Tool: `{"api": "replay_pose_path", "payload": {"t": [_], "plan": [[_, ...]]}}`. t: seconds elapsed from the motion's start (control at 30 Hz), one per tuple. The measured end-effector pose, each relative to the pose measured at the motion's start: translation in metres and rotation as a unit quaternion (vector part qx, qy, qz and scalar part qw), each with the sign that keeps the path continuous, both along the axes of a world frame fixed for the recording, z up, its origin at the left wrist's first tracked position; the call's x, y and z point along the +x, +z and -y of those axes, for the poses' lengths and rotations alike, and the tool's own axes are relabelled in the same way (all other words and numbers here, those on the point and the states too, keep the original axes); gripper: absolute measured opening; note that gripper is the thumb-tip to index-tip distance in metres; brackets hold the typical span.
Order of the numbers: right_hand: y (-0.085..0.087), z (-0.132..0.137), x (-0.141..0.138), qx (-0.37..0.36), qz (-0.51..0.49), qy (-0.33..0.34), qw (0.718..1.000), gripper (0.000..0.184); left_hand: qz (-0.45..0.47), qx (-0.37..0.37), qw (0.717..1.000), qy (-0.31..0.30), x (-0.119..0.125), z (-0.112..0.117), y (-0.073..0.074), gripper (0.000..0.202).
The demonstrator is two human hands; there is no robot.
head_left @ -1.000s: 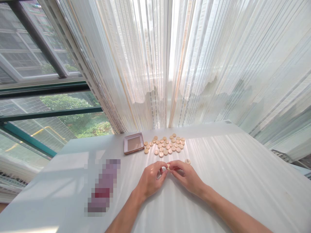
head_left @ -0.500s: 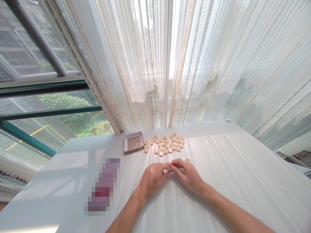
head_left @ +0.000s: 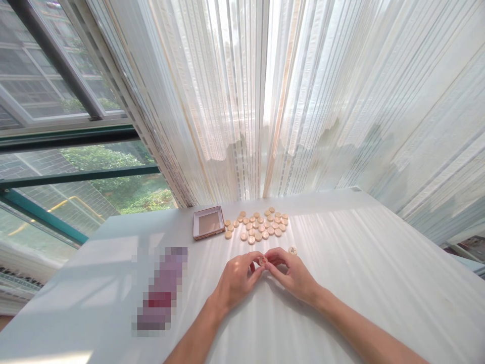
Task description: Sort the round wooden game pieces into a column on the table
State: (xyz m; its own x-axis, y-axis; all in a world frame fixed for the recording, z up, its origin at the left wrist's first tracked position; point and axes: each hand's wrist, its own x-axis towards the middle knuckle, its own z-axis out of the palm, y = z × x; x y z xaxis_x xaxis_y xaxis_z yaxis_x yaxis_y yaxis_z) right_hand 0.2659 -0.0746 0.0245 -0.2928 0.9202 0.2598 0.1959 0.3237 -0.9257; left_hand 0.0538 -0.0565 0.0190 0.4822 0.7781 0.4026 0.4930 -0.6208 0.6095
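Observation:
Between my two hands is a round wooden Chinese chess piece (head_left: 263,261) with a red character facing up. My left hand (head_left: 237,277) pinches its left side between thumb and fingers. From the other side, my right hand (head_left: 291,274) grips it with thumb and fingertips. Just beyond my right hand's knuckles lies a single chess piece with a dark character (head_left: 292,250), flat on the table. Farther back is a loose group of several pale round pieces (head_left: 258,236), their markings too small to read.
A shallow open box (head_left: 208,236) stands left of the group of pieces on the white table (head_left: 379,283). Nearer on the left lies a pixelated purple item (head_left: 162,288). Striped sheer curtains (head_left: 265,101) hang along the table's far edge, with a window at left.
The held piece has turned so that its red character now shows. My fingers have shifted slightly around it, and the dark-marked piece beyond my right hand is a little more exposed.

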Motion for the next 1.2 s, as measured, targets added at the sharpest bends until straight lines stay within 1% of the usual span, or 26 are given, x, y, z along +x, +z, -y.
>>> {"api": "replay_pose_path", "payload": {"t": [0.2,0.37,0.63,1.0,1.2], "plan": [[-0.0011,-0.0002,0.0001,-0.002,-0.001,0.006,1.0,0.015,0.02,-0.033,0.999,0.007,-0.0004,-0.0008,-0.001,0.024],[-0.0036,-0.0017,-0.0001,-0.002,0.006,0.003,1.0,0.017,0.028,-0.051,0.998,0.002,-0.0002,-0.0007,0.0013,0.024],[-0.002,-0.0012,0.0003,-0.009,0.005,-0.003,1.0,0.022,0.026,-0.046,0.999,0.004,0.0005,0.0005,0.0046,0.026],[-0.0014,-0.002,0.0005,-0.013,0.022,-0.003,1.0,0.023,0.027,-0.045,0.999,0.005,0.0004,-0.0002,0.0038,0.026],[0.0,-0.0022,0.0008,-0.004,0.029,-0.006,1.0,0.025,0.028,-0.068,0.997,0.01,0.0003,-0.0002,0.0058,0.023]]}}
